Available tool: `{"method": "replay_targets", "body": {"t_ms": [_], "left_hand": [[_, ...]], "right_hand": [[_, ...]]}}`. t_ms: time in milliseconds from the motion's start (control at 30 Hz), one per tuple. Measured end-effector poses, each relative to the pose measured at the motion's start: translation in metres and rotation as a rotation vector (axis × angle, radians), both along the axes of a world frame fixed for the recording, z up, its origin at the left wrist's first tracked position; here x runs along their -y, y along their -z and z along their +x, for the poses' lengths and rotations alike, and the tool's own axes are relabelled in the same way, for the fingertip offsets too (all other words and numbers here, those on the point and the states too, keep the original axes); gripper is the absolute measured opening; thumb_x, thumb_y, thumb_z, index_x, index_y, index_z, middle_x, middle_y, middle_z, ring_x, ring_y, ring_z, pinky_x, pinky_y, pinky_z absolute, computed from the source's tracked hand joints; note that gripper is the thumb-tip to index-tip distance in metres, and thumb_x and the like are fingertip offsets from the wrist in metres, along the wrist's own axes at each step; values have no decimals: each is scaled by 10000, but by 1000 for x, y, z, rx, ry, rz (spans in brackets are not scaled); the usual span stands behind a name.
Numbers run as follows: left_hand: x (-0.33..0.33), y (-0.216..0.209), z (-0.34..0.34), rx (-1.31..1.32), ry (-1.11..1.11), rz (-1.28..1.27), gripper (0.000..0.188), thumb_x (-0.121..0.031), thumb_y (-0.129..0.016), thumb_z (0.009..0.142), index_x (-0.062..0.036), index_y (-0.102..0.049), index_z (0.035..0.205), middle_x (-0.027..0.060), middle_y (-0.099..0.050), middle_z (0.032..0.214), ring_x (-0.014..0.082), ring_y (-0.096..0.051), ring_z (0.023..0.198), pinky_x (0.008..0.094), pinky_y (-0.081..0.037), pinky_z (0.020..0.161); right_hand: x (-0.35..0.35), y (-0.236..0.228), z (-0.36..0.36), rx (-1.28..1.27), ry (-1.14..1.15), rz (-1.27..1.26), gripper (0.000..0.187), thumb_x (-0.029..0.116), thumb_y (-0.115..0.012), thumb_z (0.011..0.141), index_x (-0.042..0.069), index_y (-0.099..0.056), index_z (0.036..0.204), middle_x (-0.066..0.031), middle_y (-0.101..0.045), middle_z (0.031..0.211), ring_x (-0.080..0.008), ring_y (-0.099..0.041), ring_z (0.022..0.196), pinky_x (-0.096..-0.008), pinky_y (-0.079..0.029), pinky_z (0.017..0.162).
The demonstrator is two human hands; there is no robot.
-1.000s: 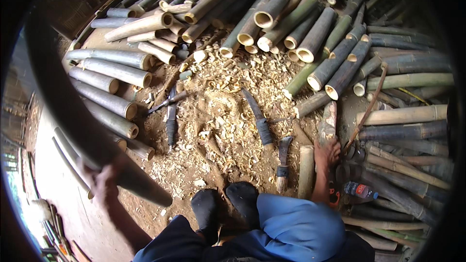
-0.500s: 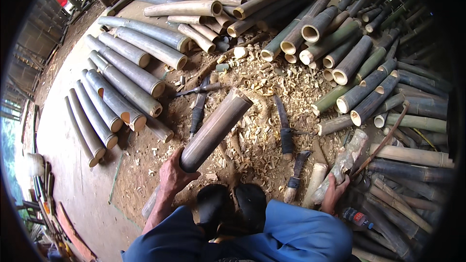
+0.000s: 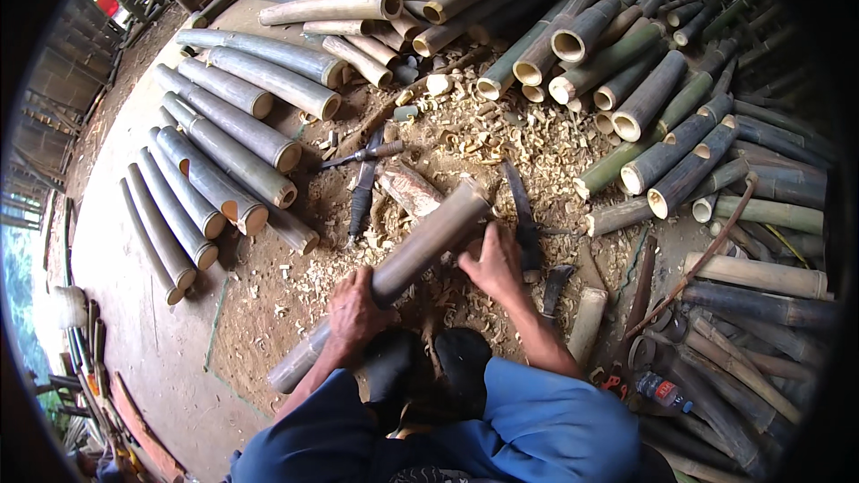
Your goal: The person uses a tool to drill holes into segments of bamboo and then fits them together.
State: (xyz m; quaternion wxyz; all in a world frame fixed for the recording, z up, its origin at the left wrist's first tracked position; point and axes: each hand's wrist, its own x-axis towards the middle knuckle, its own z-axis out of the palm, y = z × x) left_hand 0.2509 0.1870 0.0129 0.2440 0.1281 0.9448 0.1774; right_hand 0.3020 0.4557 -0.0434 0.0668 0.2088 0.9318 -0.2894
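Observation:
My left hand (image 3: 356,311) is wrapped round the lower part of a dark brown bamboo tube (image 3: 428,243), which slants from beside my left knee up toward the middle. My right hand (image 3: 497,266) is just right of the tube's upper part, thumb and finger apart, with nothing visible in it. Beneath the tube's upper half lies a rough, pale log (image 3: 407,188) on the wood shavings. Behind my right hand is a knife (image 3: 519,201) with a dark handle. A smaller blade (image 3: 558,284) lies nearer my right forearm.
Two crossed knives (image 3: 362,183) lie left of the log. Cut bamboo tubes (image 3: 242,125) are lined up on the left, with more piled behind and right (image 3: 646,94). A plastic bottle (image 3: 660,390) is beside my right knee. Dark-covered feet (image 3: 462,360) stand below the tube.
The pale log has gone from my right hand at the right to the shavings ahead. My right hand has let go of it and come in beside the bamboo tube, which has shifted slightly right.

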Motion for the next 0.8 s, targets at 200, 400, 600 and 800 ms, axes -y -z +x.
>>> {"method": "replay_targets", "body": {"t_ms": [200,400,600,800], "left_hand": [[0,13,7,-43,21,70,669,-289,-833,638,-60,-544,1196,185,-617,1113,360,-590,1120,475,-478,963],[21,6,3,41,5,127,692,-363,-863,643,-47,-566,1183,195,-652,1077,369,-632,1057,465,-497,948],[24,12,5,53,1,139,646,-416,-866,628,-39,-584,1069,218,-683,987,382,-676,950,477,-521,845],[-4,10,0,40,38,49,670,-540,-827,709,-16,-546,1019,243,-690,940,410,-696,883,512,-542,783]], "right_hand": [[-64,2,19,-28,275,241,544,380,-682,899,5,-501,1248,-232,-544,1193,-380,-580,1066,-500,-500,876],[-82,19,20,64,248,157,490,250,-755,837,15,-495,1179,-198,-597,1097,-353,-615,986,-497,-508,853],[-96,7,29,-45,558,-421,252,231,-570,921,77,-504,1109,-30,-554,892,-127,-580,645,-273,-473,491],[-53,-50,32,-259,387,-837,455,458,-408,1066,163,-428,1412,-23,-610,807,-77,-558,556,-217,-465,424]]}}
